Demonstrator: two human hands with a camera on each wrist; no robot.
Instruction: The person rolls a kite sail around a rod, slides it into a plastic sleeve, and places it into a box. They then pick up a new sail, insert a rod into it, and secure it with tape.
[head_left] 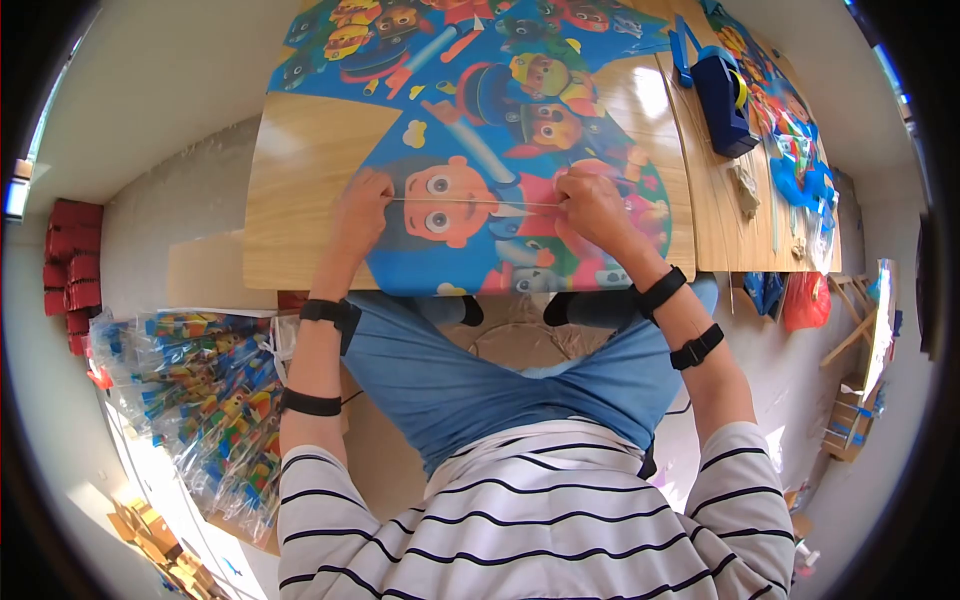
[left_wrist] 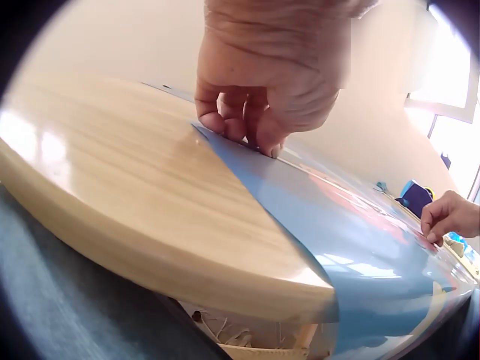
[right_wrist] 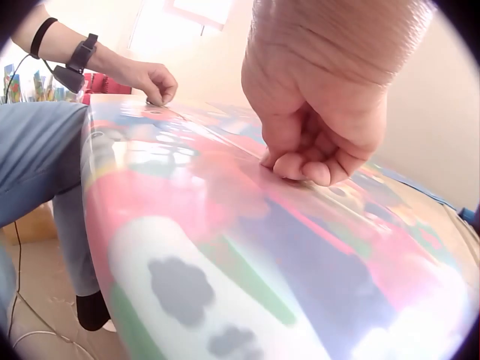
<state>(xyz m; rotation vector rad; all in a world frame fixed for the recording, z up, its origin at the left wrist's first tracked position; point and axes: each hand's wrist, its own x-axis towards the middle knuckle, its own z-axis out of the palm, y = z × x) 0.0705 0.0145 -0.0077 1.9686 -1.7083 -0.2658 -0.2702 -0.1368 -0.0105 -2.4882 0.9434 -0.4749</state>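
A shiny sheet printed with cartoon figures [head_left: 410, 265] lies over the table's front part and curves down over its edge. Across the large printed face runs a thin pale straight strand [head_left: 450, 201], stretched between both hands close over the sheet. My left hand [head_left: 362, 207] pinches its left end, fingertips right at the sheet near its slanted border, as the left wrist view shows. At the other end, my right hand [head_left: 597, 208] pinches the strand with thumb and curled fingers, knuckles low against the print [right_wrist: 225, 202]. I cannot tell whether the strand is cord or a thin stick.
More printed sheets [head_left: 480, 30] cover the table's far part. A blue tape dispenser [head_left: 725, 105] stands at the right, beside clear and blue plastic wrapping [head_left: 805, 180]. Bagged colourful packs [head_left: 200, 390] lie on the left floor, and red bundles [head_left: 72, 265] are stacked by the wall.
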